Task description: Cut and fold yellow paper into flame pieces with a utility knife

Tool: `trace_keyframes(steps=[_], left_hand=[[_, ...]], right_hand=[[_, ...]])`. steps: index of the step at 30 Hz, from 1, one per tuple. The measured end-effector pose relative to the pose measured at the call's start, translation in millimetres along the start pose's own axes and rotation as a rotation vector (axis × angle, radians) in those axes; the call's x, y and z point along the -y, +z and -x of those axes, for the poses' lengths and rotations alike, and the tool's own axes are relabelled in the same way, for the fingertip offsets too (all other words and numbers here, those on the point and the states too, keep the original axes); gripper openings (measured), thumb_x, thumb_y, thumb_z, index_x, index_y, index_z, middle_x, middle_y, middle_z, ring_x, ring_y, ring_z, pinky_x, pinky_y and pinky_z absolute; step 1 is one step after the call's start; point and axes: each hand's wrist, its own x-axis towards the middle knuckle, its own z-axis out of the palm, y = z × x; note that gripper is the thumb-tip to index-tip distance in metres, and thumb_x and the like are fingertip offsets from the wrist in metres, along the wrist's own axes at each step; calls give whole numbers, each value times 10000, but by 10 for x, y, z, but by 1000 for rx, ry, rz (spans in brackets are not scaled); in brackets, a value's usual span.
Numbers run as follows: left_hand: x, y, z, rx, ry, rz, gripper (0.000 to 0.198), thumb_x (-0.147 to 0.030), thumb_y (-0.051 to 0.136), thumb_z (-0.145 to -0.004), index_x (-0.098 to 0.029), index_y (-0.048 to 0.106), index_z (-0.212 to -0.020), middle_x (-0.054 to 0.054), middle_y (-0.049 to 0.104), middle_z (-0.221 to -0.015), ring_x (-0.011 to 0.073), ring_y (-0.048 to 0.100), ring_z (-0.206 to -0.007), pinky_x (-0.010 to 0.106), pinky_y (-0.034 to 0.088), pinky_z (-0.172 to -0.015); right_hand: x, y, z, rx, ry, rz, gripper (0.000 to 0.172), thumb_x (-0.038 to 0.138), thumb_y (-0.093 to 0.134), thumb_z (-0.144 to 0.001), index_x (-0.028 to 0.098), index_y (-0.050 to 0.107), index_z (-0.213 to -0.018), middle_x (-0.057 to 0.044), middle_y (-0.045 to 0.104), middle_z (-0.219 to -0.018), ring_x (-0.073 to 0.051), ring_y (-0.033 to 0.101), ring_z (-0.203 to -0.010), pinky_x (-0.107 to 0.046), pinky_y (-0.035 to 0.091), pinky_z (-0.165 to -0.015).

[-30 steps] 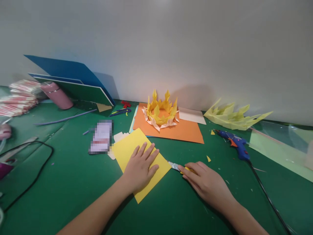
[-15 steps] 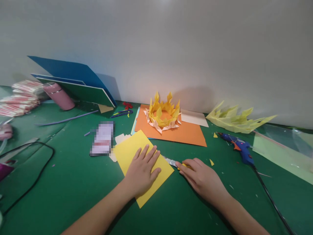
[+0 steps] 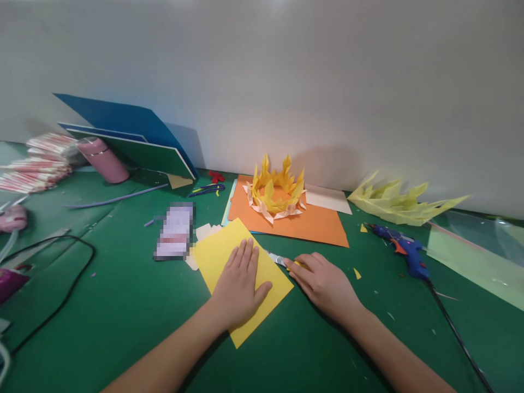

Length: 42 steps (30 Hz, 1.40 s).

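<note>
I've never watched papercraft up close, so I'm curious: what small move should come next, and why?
Perhaps the left hand should draw its fingertips a little back from the upper-right edge of the yellow sheet. The right hand holds a knife with its blade tip at that edge, close to those fingertips; sliding farther up the edge could bring it closer.

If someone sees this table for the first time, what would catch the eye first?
Probably the yellow and pale pink paper crown, standing on the orange sheet near the wall. Next, the bright yellow paper in front, under the left hand, with the cutter in the right hand by its edge. The blue glue gun lies on the right.
</note>
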Motion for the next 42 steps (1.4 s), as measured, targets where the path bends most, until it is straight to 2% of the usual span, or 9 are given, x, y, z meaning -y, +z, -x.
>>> trace_keyframes(steps=[3, 7, 10, 12, 14, 20, 28, 33, 42], left_hand=[[7, -45, -8, -18, -19, 38, 701, -574, 323, -899, -81, 347, -1397, 180, 317, -1503, 309, 250, -1403, 455, 255, -1128], [87, -189, -104, -27, -45, 105, 697, -578, 474, -838, -95, 424, -1338, 173, 476, -1397, 315, 428, -1293, 456, 365, -1068], [172, -289, -226, -47, -33, 105, 339, -341, 406, -925, -143, 562, -1152, 133, 569, -1282, 275, 517, -1186, 443, 425, -1012], [214, -309, -287, -65, -24, 75, 279, -229, 342, -947, -164, 612, -967, 116, 568, -1272, 264, 519, -1174, 438, 432, -1001], [237, -291, -314, -96, -16, 44, 263, -212, 342, -949, -165, 601, -926, 113, 530, -1320, 286, 450, -1258, 460, 395, -1042], [247, -178, -285, -83, -45, 39, 249, -237, 357, -945, -151, 574, -1033, 155, 395, -1454, 323, 320, -1369, 481, 366, -1065], [322, -9, -262, -123, -67, 16, 495, -336, 283, -956, -94, 372, -1379, 163, 389, -1469, 280, 304, -1385, 470, 322, -1101], [340, 40, -259, -138, -62, 13, 535, -364, 268, -962, -88, 345, -1413, 165, 358, -1483, 270, 277, -1396, 453, 320, -1104], [308, -20, -266, -95, -74, -16, 539, -362, 254, -961, -64, 372, -1395, 163, 353, -1483, 271, 282, -1392, 439, 338, -1099]], right_hand=[[1, 25, -50, -15, -3, 6, 289, 233, 403, -968, 163, 655, -1091, -90, 653, -832, -178, 505, -711, -264, 394, -592], [7, 43, -76, -27, -1, 0, 252, 222, 451, -950, 162, 658, -1081, -85, 653, -833, -177, 505, -707, -260, 382, -590], [2, 45, -79, -19, -7, -1, 246, 221, 459, -947, 162, 659, -1076, -82, 653, -835, -177, 506, -711, -258, 378, -589], [-6, 42, -81, -19, -10, -4, 249, 226, 453, -950, 162, 658, -1076, -80, 651, -830, -176, 506, -710, -257, 376, -587], [-13, 39, -86, -20, -15, -8, 259, 233, 441, -956, 159, 655, -1081, -82, 649, -829, -176, 505, -710, -258, 376, -583], [-5, 44, -112, -21, -11, 5, 300, 239, 387, -974, 165, 656, -1083, -88, 654, -825, -174, 504, -702, -267, 384, -575], [30, 116, -218, -50, -15, 47, 262, 206, 427, -955, 161, 663, -1059, -82, 649, -813, -171, 501, -694, -266, 374, -567], [53, 168, -325, -64, -35, 64, 260, 218, 439, -953, 151, 664, -1065, -84, 642, -814, -173, 503, -696, -273, 370, -563], [69, 239, -429, -97, -49, 79, 273, 200, 428, -953, 131, 655, -1089, -98, 640, -832, -176, 514, -698, -285, 397, -600]])
